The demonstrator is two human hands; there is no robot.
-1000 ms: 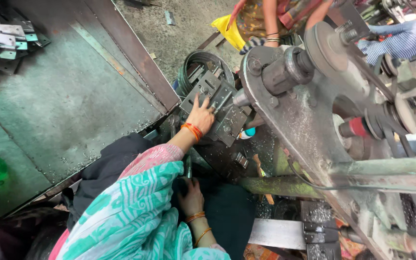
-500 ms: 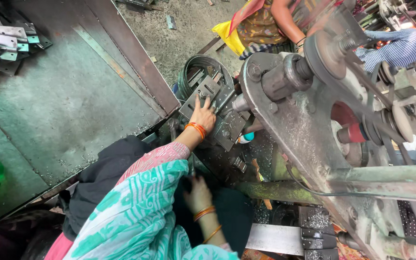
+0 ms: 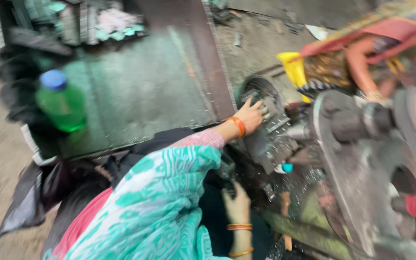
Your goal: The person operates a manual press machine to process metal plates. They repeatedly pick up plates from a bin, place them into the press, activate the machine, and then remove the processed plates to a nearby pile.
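Observation:
The view is blurred by motion. My left hand (image 3: 250,115), with an orange bangle at the wrist, reaches out from a teal patterned sleeve. Its fingers curl over a flat grey metal piece (image 3: 270,126) on the bed of a heavy grey press machine (image 3: 357,159). My right hand (image 3: 237,201), also with bangles, sits lower by my lap. Its fingers point up against a dark part (image 3: 226,174) under the press bed. What that hand holds is hidden.
A green bottle with a blue cap (image 3: 61,102) stands on a green metal sheet (image 3: 140,91) at the left. Another person in orange and yellow cloth (image 3: 357,53) works behind the press. A large flywheel (image 3: 410,139) is at the right.
The view has swung so the green bottle and sheet fill the left. My left hand stays on the metal piece at the press. My right hand has risen a little.

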